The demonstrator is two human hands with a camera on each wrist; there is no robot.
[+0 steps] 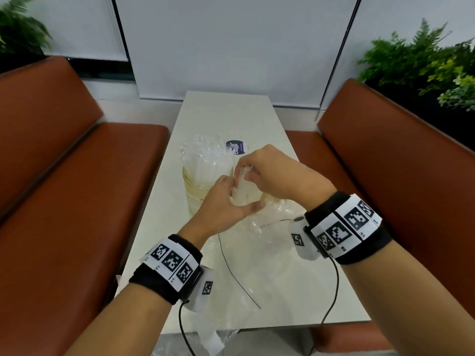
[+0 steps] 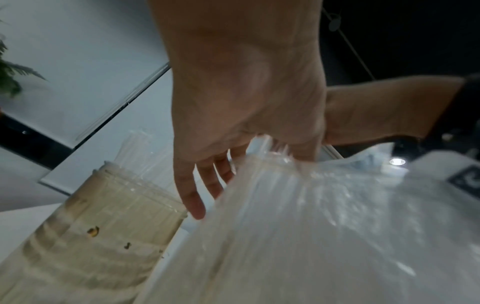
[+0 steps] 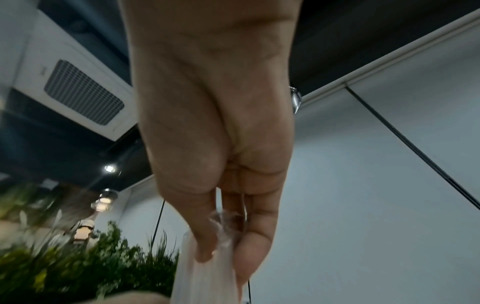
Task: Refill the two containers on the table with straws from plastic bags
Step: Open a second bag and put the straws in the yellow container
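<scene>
A clear yellowish jar (image 1: 199,187) (image 2: 103,226) stands mid-table, full of clear straws (image 1: 203,158) that stick up with plastic film around them. Just right of it I hold an upright bundle of clear straws in a plastic bag (image 1: 243,187) (image 2: 311,226) (image 3: 207,283). My left hand (image 1: 241,195) (image 2: 233,164) grips the bundle's middle between thumb and fingers. My right hand (image 1: 246,170) (image 3: 223,253) pinches its top end from above. A yellowish edge (image 1: 267,197) behind my hands may be the second container; the rest is hidden.
Crumpled clear bags (image 1: 259,242) lie on the white table (image 1: 226,114) near me, one hanging over the front edge. A blue label (image 1: 235,146) sits behind the jar. Brown benches (image 1: 64,201) flank the table; plants (image 1: 424,65) stand behind them.
</scene>
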